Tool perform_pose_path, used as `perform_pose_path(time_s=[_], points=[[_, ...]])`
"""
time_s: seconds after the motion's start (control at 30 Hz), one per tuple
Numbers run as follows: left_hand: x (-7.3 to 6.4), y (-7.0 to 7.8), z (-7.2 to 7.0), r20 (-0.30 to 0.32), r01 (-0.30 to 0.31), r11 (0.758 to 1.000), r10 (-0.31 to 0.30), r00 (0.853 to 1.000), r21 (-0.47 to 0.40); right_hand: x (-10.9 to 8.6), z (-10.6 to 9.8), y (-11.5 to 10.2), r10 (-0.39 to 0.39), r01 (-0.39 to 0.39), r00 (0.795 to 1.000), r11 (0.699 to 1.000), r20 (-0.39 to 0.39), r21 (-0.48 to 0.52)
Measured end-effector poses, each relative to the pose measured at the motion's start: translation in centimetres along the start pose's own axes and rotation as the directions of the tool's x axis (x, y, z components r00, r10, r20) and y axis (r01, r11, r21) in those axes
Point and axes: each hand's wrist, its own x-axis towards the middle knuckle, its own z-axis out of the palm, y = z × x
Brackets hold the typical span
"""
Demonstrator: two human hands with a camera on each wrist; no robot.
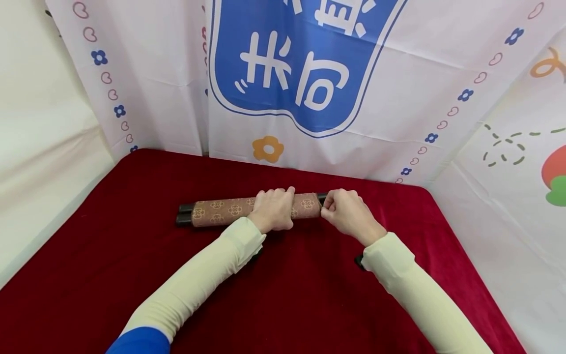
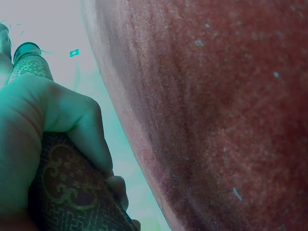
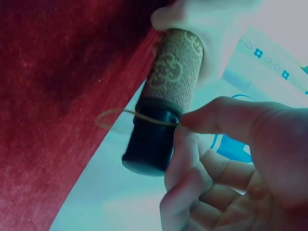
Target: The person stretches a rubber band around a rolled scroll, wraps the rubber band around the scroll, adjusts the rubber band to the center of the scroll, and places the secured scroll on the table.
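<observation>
- Now, the right hand [image 1: 351, 214] pinches a thin yellow band [image 3: 149, 119] between thumb and finger. The band loops around one black end [image 3: 147, 144] of the brown roll [image 1: 223, 211].
- The left hand [image 1: 274, 209] wraps its fingers and thumb around the roll, just right of its middle.
- Gold flowers cover the roll, which lies on a red cloth [image 1: 283, 295]. Two black knobs [image 1: 184, 214] poke out of its left end.
- Behind the roll hangs a white sheet [image 1: 168, 73] with a blue sign [image 1: 230, 44]. It has big, tilted white Chinese letters [image 1: 253, 57]; the top ones are cut off.
</observation>
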Motion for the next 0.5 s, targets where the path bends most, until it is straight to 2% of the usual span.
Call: perform_pose_path(time_s=[0.23,0.5], points=[[-0.09,0.09,-0.28,0.004,0.001,1.000,-0.001,1.000,-0.005,-0.34,0.03,0.27,-0.018,0.018,0.999,1.000,-0.037,0.002],[-0.22,0.23,-0.14,0.013,-0.006,1.000,0.006,1.000,-0.002,-0.17,0.51,0.12,-0.079,0.079,0.995,0.997,-0.069,0.002]])
